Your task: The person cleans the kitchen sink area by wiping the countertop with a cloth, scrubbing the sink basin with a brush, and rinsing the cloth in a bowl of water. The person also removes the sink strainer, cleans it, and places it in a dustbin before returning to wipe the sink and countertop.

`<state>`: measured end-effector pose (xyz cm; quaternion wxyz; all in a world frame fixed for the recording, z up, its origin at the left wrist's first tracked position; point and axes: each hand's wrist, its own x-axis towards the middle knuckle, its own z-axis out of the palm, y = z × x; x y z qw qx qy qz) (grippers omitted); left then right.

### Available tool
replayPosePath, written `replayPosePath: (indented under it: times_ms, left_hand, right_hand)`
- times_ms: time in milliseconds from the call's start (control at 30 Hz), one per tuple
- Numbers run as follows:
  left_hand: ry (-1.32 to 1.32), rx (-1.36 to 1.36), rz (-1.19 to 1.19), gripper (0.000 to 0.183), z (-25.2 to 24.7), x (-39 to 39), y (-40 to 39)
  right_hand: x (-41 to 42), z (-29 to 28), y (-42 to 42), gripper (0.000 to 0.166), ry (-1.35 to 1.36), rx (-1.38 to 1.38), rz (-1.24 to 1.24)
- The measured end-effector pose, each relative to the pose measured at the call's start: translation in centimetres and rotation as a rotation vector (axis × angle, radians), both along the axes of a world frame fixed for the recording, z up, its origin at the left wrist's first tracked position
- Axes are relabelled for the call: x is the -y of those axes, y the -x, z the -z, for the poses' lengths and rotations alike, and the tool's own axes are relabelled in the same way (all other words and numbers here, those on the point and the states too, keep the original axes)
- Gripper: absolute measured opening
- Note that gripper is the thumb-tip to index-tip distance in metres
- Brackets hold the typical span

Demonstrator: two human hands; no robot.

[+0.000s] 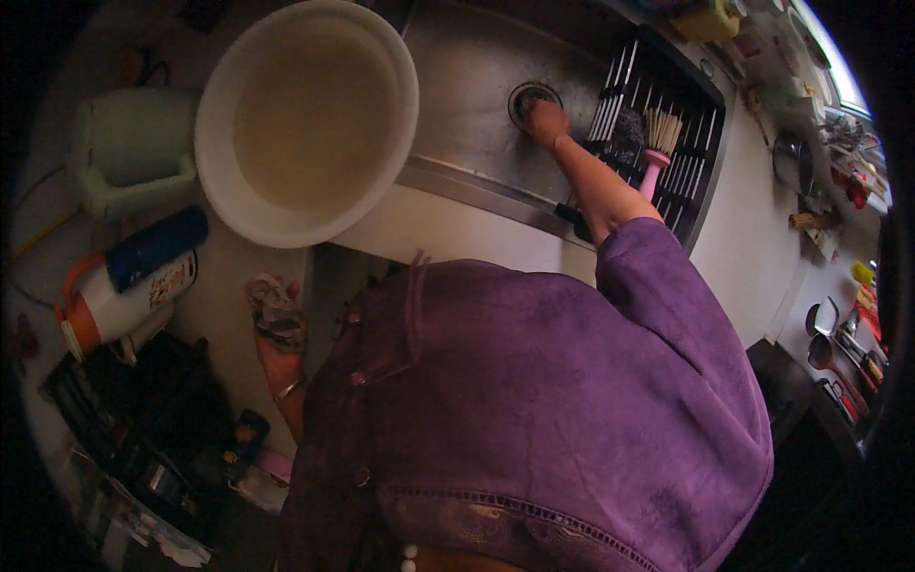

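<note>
My right hand (549,123) reaches down into the sink (465,93), its fingers at the round drain (525,96). The fingertips are hidden, so I cannot tell whether they grip the strainer. Off to the left, a crumpled wet-looking cloth (275,307) is held in my left hand (280,357). A large white basin (214,136) of cloudy water (314,129) stands at the left end of the sink.
A black draining rack (708,164) spans the sink's right side, bearing a dark scourer (629,132) and a pink-handled brush (661,143). At left are a pale green appliance (136,143) and a white-and-orange thermos jug (129,300). Kitchen utensils (833,343) lie far right.
</note>
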<state>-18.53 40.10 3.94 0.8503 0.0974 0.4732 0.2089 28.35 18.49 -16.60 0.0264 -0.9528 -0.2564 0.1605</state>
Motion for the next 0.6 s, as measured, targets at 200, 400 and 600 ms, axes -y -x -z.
replayPosePath:
  times_ms: [200, 400, 600]
  left_hand:
    - [0.009, 0.041, 0.016, 0.041, 0.2, 0.2, 0.3]
    - [0.008, 0.058, 0.021, 0.041, 0.5, 1.3, 1.3]
    - [0.022, 0.098, 0.071, 0.041, 0.5, 1.5, 2.0]
  right_hand:
    - [0.6, -4.2, 0.8, 0.018, 0.014, 0.164, -0.285]
    - [1.1, -11.7, -1.4, 0.016, -0.065, 0.236, -0.335]
    - [1.7, -18.1, -1.4, 0.016, -0.125, 0.46, -0.408]
